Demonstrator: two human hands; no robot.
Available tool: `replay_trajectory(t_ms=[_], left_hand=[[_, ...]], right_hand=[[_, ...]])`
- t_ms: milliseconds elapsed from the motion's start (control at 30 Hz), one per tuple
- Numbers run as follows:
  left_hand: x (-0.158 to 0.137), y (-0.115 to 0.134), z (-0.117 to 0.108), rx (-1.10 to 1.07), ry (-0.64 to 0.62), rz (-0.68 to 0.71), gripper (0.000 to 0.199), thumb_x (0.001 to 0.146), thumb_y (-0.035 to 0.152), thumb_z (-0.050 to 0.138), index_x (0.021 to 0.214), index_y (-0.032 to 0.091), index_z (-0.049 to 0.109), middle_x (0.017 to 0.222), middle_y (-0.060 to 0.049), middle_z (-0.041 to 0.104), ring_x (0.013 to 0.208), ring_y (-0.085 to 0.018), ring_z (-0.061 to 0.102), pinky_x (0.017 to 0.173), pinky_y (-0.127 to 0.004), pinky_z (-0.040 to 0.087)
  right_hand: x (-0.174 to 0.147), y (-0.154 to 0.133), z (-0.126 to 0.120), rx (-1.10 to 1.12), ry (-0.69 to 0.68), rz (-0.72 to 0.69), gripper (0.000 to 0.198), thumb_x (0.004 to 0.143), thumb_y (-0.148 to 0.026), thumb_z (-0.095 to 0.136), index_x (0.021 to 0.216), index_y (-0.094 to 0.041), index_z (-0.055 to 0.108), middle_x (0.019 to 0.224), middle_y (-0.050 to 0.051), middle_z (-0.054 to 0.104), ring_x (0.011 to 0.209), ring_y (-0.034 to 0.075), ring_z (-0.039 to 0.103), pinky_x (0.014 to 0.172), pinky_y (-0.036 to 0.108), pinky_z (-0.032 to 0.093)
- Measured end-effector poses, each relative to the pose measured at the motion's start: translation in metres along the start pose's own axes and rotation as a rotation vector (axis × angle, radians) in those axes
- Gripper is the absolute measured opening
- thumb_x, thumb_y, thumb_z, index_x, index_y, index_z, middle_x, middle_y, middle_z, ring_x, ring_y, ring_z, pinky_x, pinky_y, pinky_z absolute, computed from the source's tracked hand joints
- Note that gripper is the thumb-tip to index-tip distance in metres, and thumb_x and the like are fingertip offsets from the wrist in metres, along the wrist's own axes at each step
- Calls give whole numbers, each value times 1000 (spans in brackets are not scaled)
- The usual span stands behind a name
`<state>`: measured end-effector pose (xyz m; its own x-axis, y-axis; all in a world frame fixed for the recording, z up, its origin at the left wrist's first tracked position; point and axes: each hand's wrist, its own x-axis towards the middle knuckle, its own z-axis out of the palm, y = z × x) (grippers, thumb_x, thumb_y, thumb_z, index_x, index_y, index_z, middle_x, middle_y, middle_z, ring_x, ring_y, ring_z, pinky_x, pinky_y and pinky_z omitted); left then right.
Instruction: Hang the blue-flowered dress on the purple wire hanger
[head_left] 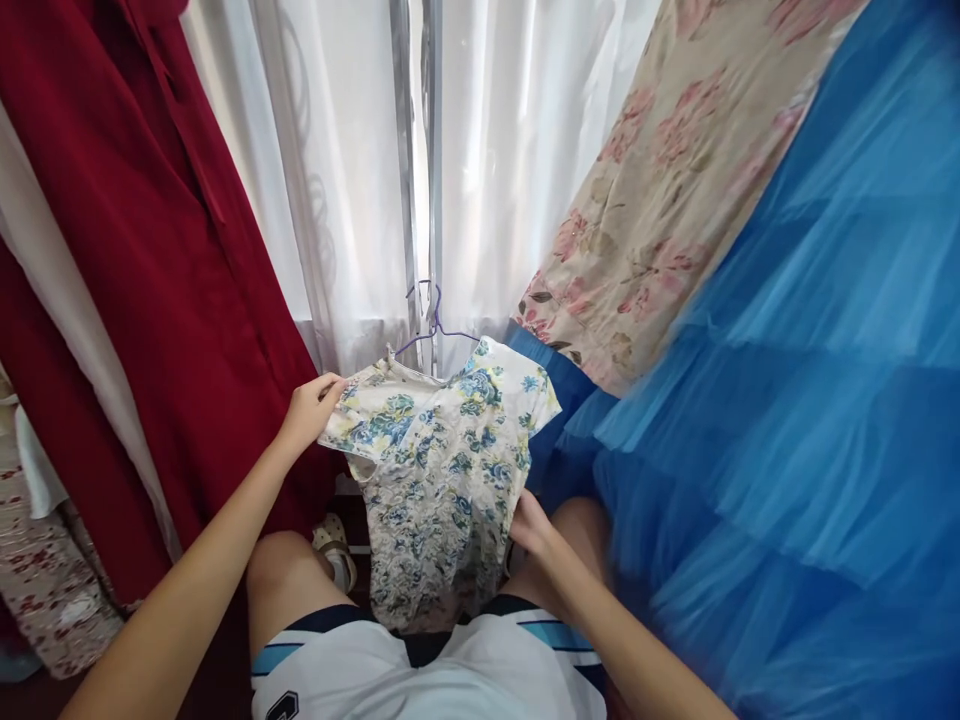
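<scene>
From the head camera we see a floral dress on a purple hanger, hanging before the white curtain. Our left hand pinches the dress's sleeve; our right hand grips its side hem. We judge the dress light, soft and limp, best held at shoulders or hanger.

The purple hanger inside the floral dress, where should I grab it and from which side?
Probably by the hook, coming from above. On the purple hanger only the hook and its upper arms stand clear above the neckline of the floral dress; the rest is covered by fabric. The left hand holds a sleeve and the right hand the side, so both are lower down.
</scene>
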<state>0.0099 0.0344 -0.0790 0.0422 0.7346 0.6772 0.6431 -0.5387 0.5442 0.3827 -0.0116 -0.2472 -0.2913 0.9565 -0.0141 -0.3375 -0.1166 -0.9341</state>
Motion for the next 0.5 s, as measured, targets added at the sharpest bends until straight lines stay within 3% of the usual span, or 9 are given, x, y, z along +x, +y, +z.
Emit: replay_trajectory(t_ms=[100,200,367,500], left_hand=[[-4,9,3,-154,110,-50,31,90,46,53,86,18,66,74,-2,62,66,-16,55,56,-24,40],[12,32,3,-231,143,-45,33,90,47,55,82,17,66,73,-3,63,67,-17,56,55,-25,42],[48,81,4,-259,91,17,41,91,50,53,76,15,66,67,-3,61,66,-19,58,54,-26,43],[52,92,6,-154,32,189,38,95,48,49,88,15,67,81,-4,67,76,-19,62,67,-27,47]], right_hand=[[-5,1,-7,179,40,-51,38,89,-58,50,111,-29,63,107,6,70,97,26,69,76,44,57],[3,-35,-2,348,95,-162,28,87,-50,55,110,-35,60,104,1,70,88,21,69,71,38,58],[8,-114,22,361,161,-312,9,86,-34,60,81,-27,58,78,-1,62,76,16,64,65,27,54],[-26,-124,41,448,275,-508,13,84,-31,66,76,-26,56,71,-3,57,73,15,61,67,27,54]])
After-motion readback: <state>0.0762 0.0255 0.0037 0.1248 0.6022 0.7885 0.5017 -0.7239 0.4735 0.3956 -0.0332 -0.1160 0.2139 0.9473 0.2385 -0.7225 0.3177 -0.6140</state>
